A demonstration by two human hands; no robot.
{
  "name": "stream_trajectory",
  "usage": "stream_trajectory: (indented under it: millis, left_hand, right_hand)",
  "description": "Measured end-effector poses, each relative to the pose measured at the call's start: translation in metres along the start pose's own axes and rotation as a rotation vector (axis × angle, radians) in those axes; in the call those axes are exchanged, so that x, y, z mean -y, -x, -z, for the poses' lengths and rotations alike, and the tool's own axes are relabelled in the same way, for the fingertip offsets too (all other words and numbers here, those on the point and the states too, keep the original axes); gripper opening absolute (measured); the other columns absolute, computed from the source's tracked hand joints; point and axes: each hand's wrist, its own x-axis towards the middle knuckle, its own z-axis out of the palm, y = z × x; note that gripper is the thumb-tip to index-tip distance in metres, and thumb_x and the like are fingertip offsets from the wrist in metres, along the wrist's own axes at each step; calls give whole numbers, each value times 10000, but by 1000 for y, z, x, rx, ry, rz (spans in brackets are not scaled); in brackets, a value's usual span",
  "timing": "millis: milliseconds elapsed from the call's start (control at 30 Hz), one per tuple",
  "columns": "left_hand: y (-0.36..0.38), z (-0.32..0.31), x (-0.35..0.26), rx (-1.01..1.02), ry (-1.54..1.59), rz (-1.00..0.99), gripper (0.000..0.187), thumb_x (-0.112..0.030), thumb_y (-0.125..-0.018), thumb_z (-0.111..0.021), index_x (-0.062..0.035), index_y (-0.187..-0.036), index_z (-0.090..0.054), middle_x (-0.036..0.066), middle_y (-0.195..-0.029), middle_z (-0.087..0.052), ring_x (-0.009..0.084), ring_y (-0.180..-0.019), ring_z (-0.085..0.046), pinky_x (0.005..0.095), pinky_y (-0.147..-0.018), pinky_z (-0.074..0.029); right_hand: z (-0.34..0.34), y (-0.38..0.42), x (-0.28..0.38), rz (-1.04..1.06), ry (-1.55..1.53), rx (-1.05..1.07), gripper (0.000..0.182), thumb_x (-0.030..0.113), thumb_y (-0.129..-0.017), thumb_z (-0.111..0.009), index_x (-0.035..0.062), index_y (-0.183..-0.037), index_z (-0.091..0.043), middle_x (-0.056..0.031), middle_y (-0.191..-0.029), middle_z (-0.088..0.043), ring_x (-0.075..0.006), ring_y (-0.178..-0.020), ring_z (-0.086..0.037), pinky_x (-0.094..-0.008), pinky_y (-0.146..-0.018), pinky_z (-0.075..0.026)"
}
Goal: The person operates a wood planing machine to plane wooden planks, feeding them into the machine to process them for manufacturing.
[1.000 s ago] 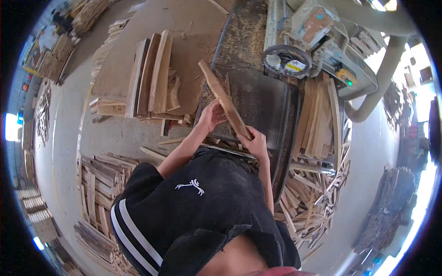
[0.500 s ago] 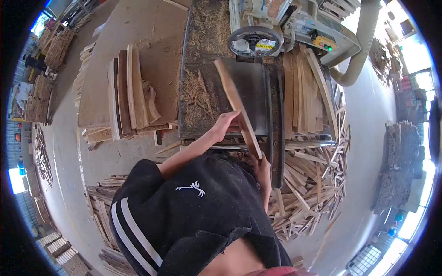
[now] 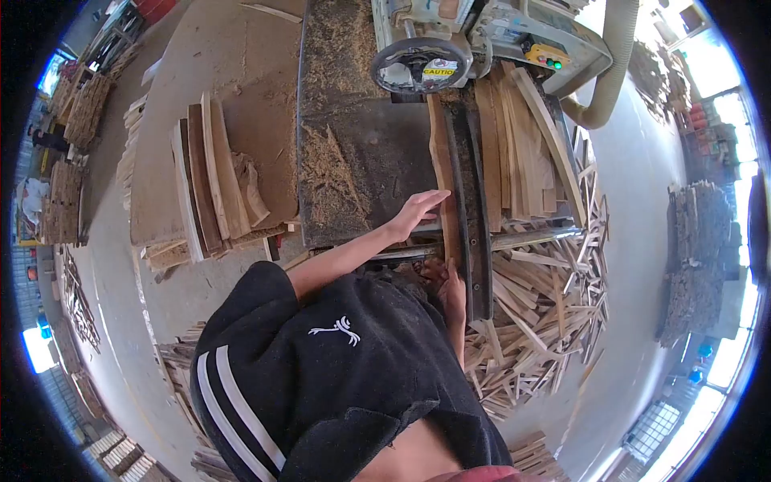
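Head-worn view — close above, forward and down

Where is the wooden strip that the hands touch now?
In the head view, the wooden strip lies slightly right of centre, beside the black rail, far end near the handwheel.

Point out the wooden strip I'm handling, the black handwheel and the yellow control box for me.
Wooden strip [image 3: 442, 163]: head view, near the middle of its upward-facing side.
Black handwheel [image 3: 377, 68]: head view, on the left part of its rim.
Yellow control box [image 3: 548, 55]: head view, mid-face, among the buttons.
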Motion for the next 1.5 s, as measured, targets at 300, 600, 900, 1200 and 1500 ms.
stream_trajectory:
  millis: [300, 600, 900, 1200, 1500]
  left_hand:
    - [32, 75, -22, -416, -46, -97, 481, -472, -1048, -569, -93, -1326, -674, 58, -1370, -660, 217, -1303, -599, 397, -1026, -502]
    - [153, 213, -79, -1450, -970, -430, 334, -298, -924, -742, -56, -1153, -716, 145, -1194, -703, 308, -1164, -631, 422, -955, -495]
    - [227, 263, -68, -1964, -1222, 288, 611, -394, -898, -731, -14, -1343, -557, 201, -1399, -544, 388, -1319, -493, 556, -1032, -435]
    - [208, 265, -85, -2091, -1028, 277, 357, -254, -916, -719, -39, -1144, -548, 219, -1261, -570, 434, -1227, -531, 579, -980, -455]
    - [185, 266, -60, -1954, -860, -65, 253, -145, -885, -742, -56, -1054, -576, 157, -979, -679, 403, -1038, -623, 486, -927, -467]
  right_hand:
    - [-3, -31, 2, -33, 230, -88, 631, 551, -1054, -518, -25, -861, -691, -40, -630, -568, -163, -563, -540, -347, -508, -391]
    - [-71, -72, 38, -71, -46, -99, 478, 439, -1086, -525, 40, -824, -550, 10, -664, -417, -122, -559, -386, -319, -491, -313]
    - [-92, -98, 45, -6, -31, -98, 513, 477, -1079, -517, 56, -789, -552, 11, -623, -410, -122, -530, -390, -302, -465, -301]
    - [-129, -113, 65, 89, -28, -132, 570, 489, -1060, -550, 51, -695, -539, -5, -556, -433, -140, -450, -415, -316, -416, -301]
    - [-141, -136, 80, 193, 49, -129, 563, 437, -1057, -581, 33, -666, -545, -8, -549, -449, -125, -448, -424, -303, -400, -298]
